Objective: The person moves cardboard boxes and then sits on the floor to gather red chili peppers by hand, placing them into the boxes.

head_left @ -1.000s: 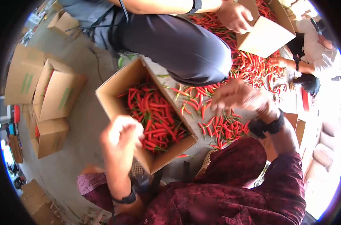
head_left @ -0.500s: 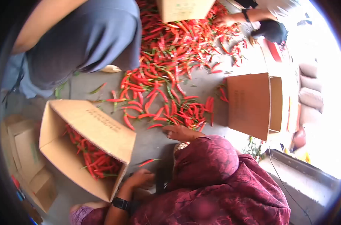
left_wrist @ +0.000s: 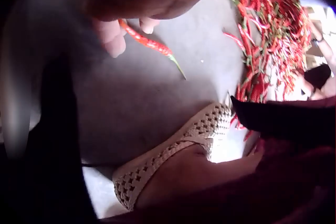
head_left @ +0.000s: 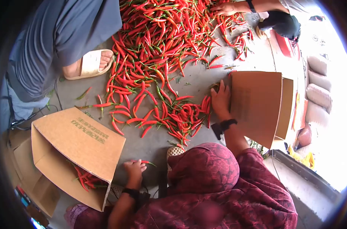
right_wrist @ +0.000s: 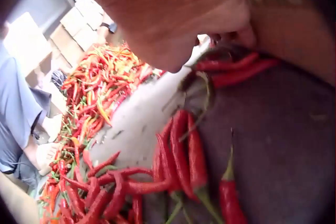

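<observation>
My left hand (head_left: 133, 168) is low over the floor, beside the tilted cardboard box with chili peppers in it. It pinches a single red chili pepper (left_wrist: 149, 43), whose green stem points away from the fingers. My right hand (head_left: 221, 101) reaches along the side of another cardboard box (head_left: 255, 103), fingers spread. Beneath its fingertips, in the right wrist view, lie red chili peppers (right_wrist: 236, 71) and a dark, shrivelled one (right_wrist: 202, 90) at the box's foot. A small heap of red chilies (head_left: 185, 116) lies between the two hands.
The tilted box (head_left: 82, 137) stands at left, red chilies (head_left: 87, 178) inside. A large chili pile (head_left: 158, 42) covers the floor ahead. One person's sandalled foot (head_left: 93, 63) is at upper left; another person's hand (head_left: 225, 8) touches the pile. Filled sacks (head_left: 318, 95) lie at right.
The head view has swung right and down. My left hand has left the box's opening and now holds a chili on the floor side. My right hand has moved right, to the second box.
</observation>
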A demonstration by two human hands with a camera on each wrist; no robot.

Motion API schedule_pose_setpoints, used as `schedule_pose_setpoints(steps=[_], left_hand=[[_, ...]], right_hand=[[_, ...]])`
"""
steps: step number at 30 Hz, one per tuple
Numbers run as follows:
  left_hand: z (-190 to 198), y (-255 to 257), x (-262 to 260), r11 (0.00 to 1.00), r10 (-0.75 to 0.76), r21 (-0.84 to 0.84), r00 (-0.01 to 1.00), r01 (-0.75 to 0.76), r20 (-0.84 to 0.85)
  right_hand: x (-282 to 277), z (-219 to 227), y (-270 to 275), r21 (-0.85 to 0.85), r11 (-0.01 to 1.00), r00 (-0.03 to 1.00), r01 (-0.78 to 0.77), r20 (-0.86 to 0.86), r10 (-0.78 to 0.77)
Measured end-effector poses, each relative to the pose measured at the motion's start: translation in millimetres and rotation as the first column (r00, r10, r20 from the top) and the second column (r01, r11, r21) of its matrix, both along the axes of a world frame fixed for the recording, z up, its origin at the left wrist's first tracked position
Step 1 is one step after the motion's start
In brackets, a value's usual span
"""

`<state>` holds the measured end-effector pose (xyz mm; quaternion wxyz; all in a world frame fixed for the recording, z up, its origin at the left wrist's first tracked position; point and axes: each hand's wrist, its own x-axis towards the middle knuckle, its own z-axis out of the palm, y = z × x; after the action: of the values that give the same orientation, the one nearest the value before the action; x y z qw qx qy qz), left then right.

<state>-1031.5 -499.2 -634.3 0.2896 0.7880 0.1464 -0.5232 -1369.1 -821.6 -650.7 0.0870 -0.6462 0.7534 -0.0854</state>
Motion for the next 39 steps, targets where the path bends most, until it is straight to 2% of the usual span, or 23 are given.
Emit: schedule_pose_setpoints(steps=[2,6,7,9,11,12,13,14,16,18,20,22,23,24,25,28,29,30,32,34,35,36,39], left_hand=[[4,-28,-21,0.982,-0.081,-0.175,0.996,0.071,-0.049],[30,-121,-76,0.932,-0.154,-0.355,0.963,0.067,-0.223],[31,-139,-88,0.93,-0.134,-0.366,0.954,0.028,-0.267],[32,-166,-104,0.917,-0.109,-0.397,0.934,-0.039,-0.342],[16,-180,-115,0.9,-0.157,-0.435,0.915,-0.022,-0.371],[22,-189,-115,0.837,-0.184,-0.546,0.924,-0.031,-0.335],[17,-192,-115,0.831,-0.141,-0.543,0.899,-0.119,-0.414],[12,-198,-115,0.814,-0.099,-0.542,0.869,-0.209,-0.484],[39,-213,-121,0.81,-0.03,-0.552,0.926,-0.198,-0.377],[17,-213,-138,0.692,0.041,-0.701,0.978,-0.175,-0.203],[55,-227,-128,0.683,-0.037,-0.727,0.991,-0.068,-0.127],[100,-245,-113,0.601,-0.159,-0.799,0.981,0.003,-0.116],[112,-251,-111,0.558,-0.166,-0.82,0.985,0.132,0.045],[135,-260,-106,0.474,-0.066,-0.873,0.993,0.117,0.097],[162,-269,-95,0.475,-0.017,-0.873,0.993,0.109,0.115],[227,-271,-60,0.391,0.11,-0.918,0.986,0.069,0.121],[248,-268,-46,0.379,0.164,-0.923,0.977,0.063,0.134],[271,-261,-34,0.277,0.216,-0.957,0.976,-0.086,-0.025],[298,-237,-7,0.253,0.241,-0.965,0.971,-0.064,-0.002],[324,-214,20,0.227,0.364,-0.973,0.923,0.039,0.121],[328,-199,34,0.284,0.414,-0.953,0.884,0.1,0.216],[336,-184,50,0.307,0.413,-0.951,0.894,0.044,0.175],[317,-135,97,0.534,0.449,-0.844,0.86,-0.043,0.24]], right_hand=[[22,9,23,0.056,0.998,0.998,-0.033,0.06,0.03],[59,38,75,0.168,0.966,0.971,-0.195,0.173,0.166],[61,39,76,0.244,0.951,0.951,-0.189,0.285,0.116],[63,41,76,0.39,0.905,0.882,-0.173,0.469,-0.033],[72,45,85,0.378,0.876,0.826,-0.298,0.563,0.038],[79,47,88,0.369,0.853,0.788,-0.368,0.611,0.076],[80,39,93,0.342,0.837,0.768,-0.427,0.625,0.136],[79,34,96,0.3,0.84,0.643,-0.452,0.762,0.073],[86,27,96,0.196,0.838,0.292,-0.509,0.955,-0.045],[111,84,68,0.343,0.783,0.198,-0.518,0.939,-0.28],[103,76,65,0.233,0.838,0.28,-0.494,0.955,-0.101],[108,102,39,0.128,0.827,0.13,-0.548,0.989,-0.067],[116,127,24,0.055,0.803,0.098,-0.593,0.995,0.004],[126,151,6,-0.019,0.772,0.063,-0.635,0.995,0.077],[133,167,-15,-0.067,0.697,0.166,-0.714,0.951,0.261],[183,234,-51,-0.326,0.441,0.087,-0.836,0.715,0.694],[204,256,-55,-0.375,0.373,0.022,-0.849,0.68,0.733],[225,272,-54,-0.422,0.304,-0.047,-0.854,0.645,0.763],[262,301,-44,-0.525,0.169,-0.154,-0.834,0.515,0.843],[295,321,-22,-0.506,0.131,-0.2,-0.852,0.547,0.813],[316,327,-10,-0.515,0.146,-0.246,-0.845,0.615,0.749],[332,330,3,-0.468,0.081,-0.262,-0.88,0.62,0.74],[376,319,45,-0.189,0.042,-0.141,-0.981,0.844,0.517]])
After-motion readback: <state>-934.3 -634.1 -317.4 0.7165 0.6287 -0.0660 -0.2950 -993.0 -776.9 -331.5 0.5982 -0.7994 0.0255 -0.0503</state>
